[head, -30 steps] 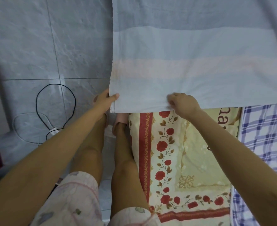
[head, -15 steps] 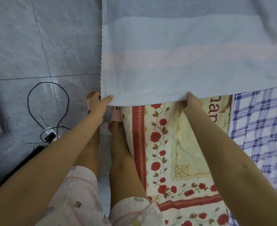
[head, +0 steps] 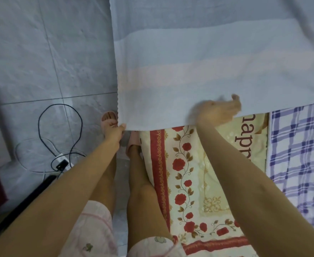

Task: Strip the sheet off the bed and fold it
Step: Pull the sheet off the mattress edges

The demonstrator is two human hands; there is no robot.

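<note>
**Pale blue above, roses below**

The sheet (head: 198, 80) is a washed-out blue-grey, crossed by a wide whiter band and a faint pink one. The bed cover (head: 189, 182) is cream, with red roses on brown-leaved vines, red borders scrolled in gold, and brown lettering. Beside it lies a white cloth (head: 298, 154) checked in blue and violet. The floor tiles (head: 50, 52) are mottled pale grey, the cable (head: 39, 125) black, the slippers (head: 133, 145) pink.

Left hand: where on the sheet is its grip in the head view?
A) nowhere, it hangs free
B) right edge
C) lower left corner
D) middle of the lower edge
C: the left hand pinches the sheet at its lower left corner, while the right hand is open, blurred, at the lower edge.
</note>
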